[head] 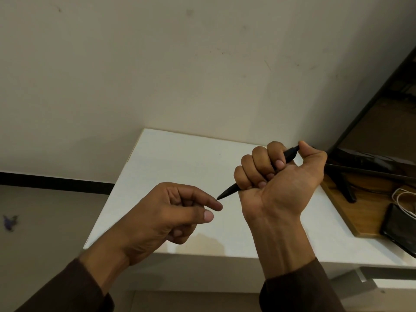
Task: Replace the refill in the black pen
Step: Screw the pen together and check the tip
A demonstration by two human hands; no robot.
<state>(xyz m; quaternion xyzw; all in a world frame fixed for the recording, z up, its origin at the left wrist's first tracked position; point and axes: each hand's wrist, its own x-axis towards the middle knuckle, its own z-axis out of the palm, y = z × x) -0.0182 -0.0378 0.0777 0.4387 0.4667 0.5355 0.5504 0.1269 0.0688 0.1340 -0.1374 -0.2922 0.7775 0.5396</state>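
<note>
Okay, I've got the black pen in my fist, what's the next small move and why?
Probably pinch the pen's tip with your left hand. The right hand grips the black pen by its barrel, tip pointing at your left fingers, which hold nothing.

Black pen (229, 190) slim, tilted; tip lower left, above table

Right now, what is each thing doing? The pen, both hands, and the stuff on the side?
black pen: in one piece, held in the air above the white table, tip pointing at the left hand.
right hand: fist gripping the pen, thumb on its top end.
left hand: holding nothing, thumb and forefinger reaching close to the pen tip.
phone: lying flat, screen dark.
white cable: lying loose by the phone.
</note>
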